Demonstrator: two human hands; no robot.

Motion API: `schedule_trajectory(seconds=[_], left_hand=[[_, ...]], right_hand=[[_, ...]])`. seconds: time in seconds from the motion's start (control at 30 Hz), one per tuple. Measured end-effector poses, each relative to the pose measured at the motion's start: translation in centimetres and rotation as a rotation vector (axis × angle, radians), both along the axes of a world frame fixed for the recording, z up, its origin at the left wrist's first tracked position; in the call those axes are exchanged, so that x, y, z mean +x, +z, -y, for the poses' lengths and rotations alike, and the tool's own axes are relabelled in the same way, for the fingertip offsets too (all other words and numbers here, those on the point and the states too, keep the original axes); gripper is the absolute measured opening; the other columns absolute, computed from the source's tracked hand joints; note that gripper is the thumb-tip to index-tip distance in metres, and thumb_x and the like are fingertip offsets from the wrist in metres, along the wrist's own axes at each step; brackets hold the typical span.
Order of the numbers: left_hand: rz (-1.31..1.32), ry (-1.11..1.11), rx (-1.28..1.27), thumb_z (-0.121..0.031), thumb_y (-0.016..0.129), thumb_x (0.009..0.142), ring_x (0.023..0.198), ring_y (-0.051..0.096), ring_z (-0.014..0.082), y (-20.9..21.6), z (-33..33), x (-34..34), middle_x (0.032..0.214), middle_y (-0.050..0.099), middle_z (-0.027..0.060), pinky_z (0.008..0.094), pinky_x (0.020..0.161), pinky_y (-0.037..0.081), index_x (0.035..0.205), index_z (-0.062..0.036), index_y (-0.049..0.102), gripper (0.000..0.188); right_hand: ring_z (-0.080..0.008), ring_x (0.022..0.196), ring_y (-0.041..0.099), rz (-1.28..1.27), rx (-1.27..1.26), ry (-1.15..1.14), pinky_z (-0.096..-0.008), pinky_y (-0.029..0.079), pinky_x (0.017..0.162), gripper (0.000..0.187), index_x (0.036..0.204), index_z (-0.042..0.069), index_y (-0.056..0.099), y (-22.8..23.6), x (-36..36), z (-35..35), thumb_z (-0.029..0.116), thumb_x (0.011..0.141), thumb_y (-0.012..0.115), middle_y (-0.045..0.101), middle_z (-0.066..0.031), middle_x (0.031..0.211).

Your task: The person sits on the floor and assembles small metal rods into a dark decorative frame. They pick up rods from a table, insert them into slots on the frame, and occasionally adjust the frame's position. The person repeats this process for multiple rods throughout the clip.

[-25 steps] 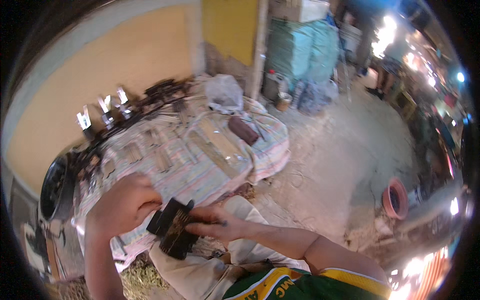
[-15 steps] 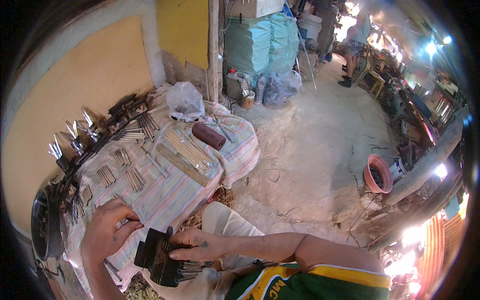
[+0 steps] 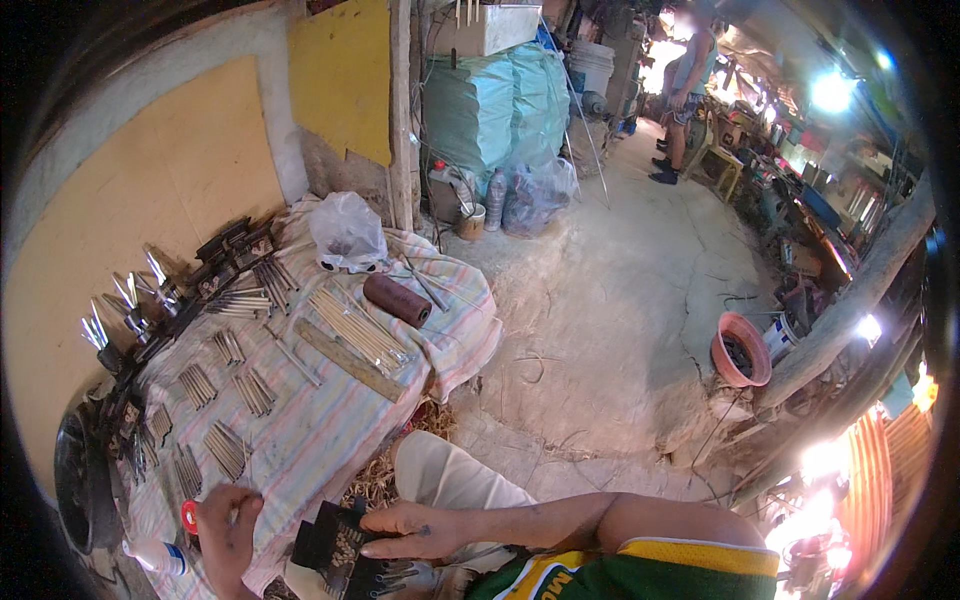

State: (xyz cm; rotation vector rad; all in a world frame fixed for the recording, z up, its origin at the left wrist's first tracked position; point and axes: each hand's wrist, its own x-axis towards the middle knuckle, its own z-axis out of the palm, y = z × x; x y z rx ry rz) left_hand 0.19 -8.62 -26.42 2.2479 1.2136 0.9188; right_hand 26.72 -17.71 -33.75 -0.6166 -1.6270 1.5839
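My right hand (image 3: 412, 530) grips a black block-like holder (image 3: 338, 548) over my lap, thumb and fingers on its right side. Pale lettering or small ends show on the holder's face; which, I cannot tell. Several thin metal rods (image 3: 398, 580) lie below that hand. To the left, my left hand (image 3: 228, 525) is closed with curled fingers over the cloth's near edge; anything in them is hidden. Touching or just behind it is a red round piece (image 3: 190, 517). A white bottle (image 3: 157, 556) lies beside this hand. Bundles of rods (image 3: 228, 450) rest on the striped cloth (image 3: 330, 425).
On the cloth are a brown cylinder (image 3: 397, 301), a wooden strip (image 3: 350, 362), pale sticks (image 3: 360, 328) and a plastic bag (image 3: 348, 232). Black holders with upright rods (image 3: 95, 328) line the wall. A pink basin (image 3: 741, 350) stands right; a person (image 3: 688, 95) stands far back.
My left hand has moved down toward the near edge, uncovering rod bundles, the red piece and the bottle. The black holder has tilted and moved lower in my right hand. The view has shifted slightly.
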Motion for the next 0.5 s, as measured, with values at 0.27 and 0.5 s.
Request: schedule_trajectory(seconds=[0.27, 0.5], left_hand=[[0.141, 0.217, -0.809, -0.016, 0.062, 0.093, 0.085, 0.059, 0.0133, -10.7, 5.0, -8.0, 0.104, 0.064, 0.0128, 0.0238, 0.077, 0.050, 0.136, -0.0064, 0.049, 0.046], [-0.090, 0.185, -0.260, -0.016, 0.057, 0.095, 0.090, 0.063, 0.0233, -22.0, 6.3, -8.4, 0.104, 0.064, 0.0171, 0.0321, 0.081, 0.053, 0.119, 0.0056, 0.058, 0.033]], right_hand=[[-0.0148, 0.093, 0.053, 0.210, -0.043, -0.153, -0.0292, 0.044, 0.079, 0.055, 0.123, -0.015, 0.047, -4.1, 0.6, 0.8, 0.034, 0.099, 0.053, 0.059, -0.0188, 0.097], [-0.0285, 0.124, 0.042, 0.271, -0.245, -0.019, -0.0352, 0.036, 0.101, 0.074, 0.135, -0.015, 0.035, -4.8, 0.7, 0.7, 0.045, 0.096, 0.052, 0.043, -0.0282, 0.134]])
